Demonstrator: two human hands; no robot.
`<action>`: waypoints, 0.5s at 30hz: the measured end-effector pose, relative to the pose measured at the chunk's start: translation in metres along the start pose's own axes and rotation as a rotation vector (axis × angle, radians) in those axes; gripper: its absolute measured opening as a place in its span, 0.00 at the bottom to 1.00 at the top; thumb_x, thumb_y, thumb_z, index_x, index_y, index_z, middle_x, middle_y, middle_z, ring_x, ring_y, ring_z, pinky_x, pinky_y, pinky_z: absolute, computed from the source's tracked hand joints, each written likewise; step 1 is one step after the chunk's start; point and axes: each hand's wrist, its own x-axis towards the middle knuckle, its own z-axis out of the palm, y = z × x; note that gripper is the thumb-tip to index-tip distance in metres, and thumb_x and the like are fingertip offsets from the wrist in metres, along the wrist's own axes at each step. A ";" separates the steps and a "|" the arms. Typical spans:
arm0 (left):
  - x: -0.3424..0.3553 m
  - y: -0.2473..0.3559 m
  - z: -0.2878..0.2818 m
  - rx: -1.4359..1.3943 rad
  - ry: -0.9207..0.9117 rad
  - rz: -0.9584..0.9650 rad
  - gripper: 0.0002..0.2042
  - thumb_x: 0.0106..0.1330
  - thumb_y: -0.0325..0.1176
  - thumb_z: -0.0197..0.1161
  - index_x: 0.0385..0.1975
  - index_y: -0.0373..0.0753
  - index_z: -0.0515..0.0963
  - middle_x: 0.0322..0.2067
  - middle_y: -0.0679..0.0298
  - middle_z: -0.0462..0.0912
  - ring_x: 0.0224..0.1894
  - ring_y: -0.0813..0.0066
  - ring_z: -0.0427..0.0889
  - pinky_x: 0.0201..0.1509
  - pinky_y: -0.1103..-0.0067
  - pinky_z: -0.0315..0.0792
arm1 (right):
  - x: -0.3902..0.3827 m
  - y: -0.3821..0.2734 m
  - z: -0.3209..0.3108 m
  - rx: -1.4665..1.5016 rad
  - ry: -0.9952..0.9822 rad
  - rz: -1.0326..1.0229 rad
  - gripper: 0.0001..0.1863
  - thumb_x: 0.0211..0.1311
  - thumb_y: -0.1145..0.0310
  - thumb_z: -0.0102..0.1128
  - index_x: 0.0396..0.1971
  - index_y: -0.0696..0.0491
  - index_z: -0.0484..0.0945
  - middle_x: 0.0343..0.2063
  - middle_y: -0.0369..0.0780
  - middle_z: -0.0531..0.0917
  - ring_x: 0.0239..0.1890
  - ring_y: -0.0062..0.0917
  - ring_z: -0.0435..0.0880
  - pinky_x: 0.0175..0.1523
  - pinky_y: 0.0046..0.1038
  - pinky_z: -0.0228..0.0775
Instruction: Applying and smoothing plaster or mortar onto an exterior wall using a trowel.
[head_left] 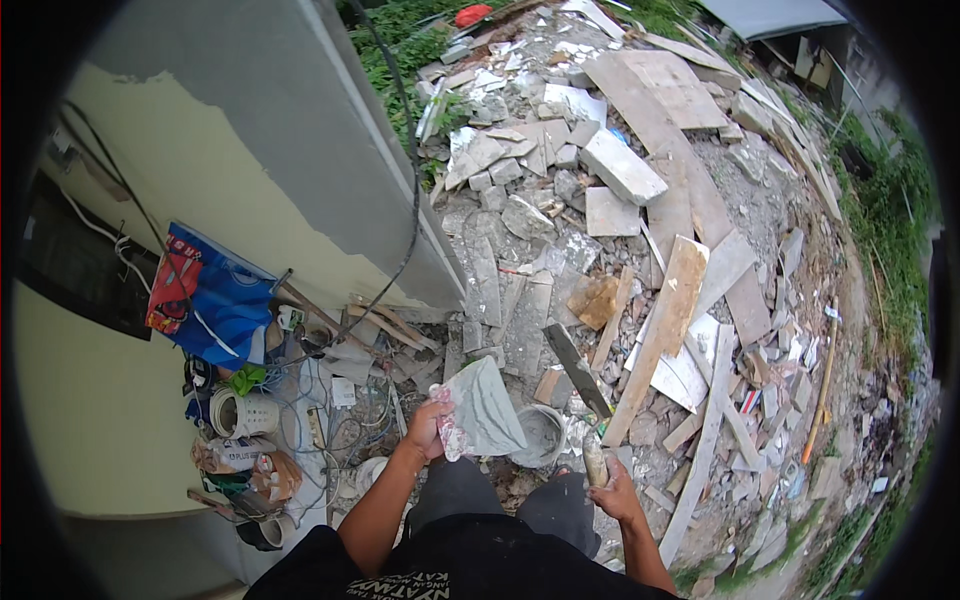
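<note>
My left hand [428,428] is closed on a flat grey board [485,408] by its red-and-white grip [449,425]. The board's face carries smeared, streaky grey marks. In my right hand [615,490] is a trowel, held by its pale, crusted handle [595,462]. Its long dark blade [577,368] points away from me, up and to the left. Between the two tools stands a round bucket [541,436] with grey wet-looking material in it. The board partly covers the bucket's left side.
A plastered wall [290,130] rises at left. Nearby sit a blue sheet [228,310], a white pail [243,413] and tangled cables [310,390]. Rubble, concrete blocks [622,168] and planks [665,330] spread ahead and right. A black cable [413,170] hangs along the wall.
</note>
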 end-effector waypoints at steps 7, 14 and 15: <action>-0.034 0.072 0.097 -0.181 -0.394 0.076 0.28 0.60 0.31 0.54 0.62 0.31 0.67 0.54 0.52 0.78 0.53 0.58 0.80 0.62 0.65 0.71 | 0.061 -0.086 0.066 -0.423 0.187 -0.531 0.34 0.41 0.71 0.70 0.52 0.61 0.69 0.40 0.56 0.81 0.39 0.55 0.81 0.45 0.43 0.74; -0.073 0.119 0.100 -0.226 -0.380 0.239 0.27 0.60 0.32 0.55 0.62 0.31 0.67 0.56 0.52 0.77 0.56 0.59 0.78 0.65 0.64 0.67 | 0.088 -0.104 0.070 -0.682 0.215 -0.830 0.36 0.44 0.69 0.70 0.56 0.58 0.64 0.35 0.51 0.80 0.32 0.51 0.81 0.36 0.44 0.75; -0.077 0.124 0.099 -0.280 -0.382 0.268 0.27 0.61 0.32 0.55 0.62 0.31 0.67 0.56 0.52 0.77 0.56 0.59 0.78 0.65 0.64 0.67 | 0.088 -0.099 0.069 -0.685 0.209 -0.850 0.36 0.44 0.69 0.70 0.56 0.58 0.64 0.35 0.51 0.80 0.32 0.51 0.81 0.36 0.44 0.75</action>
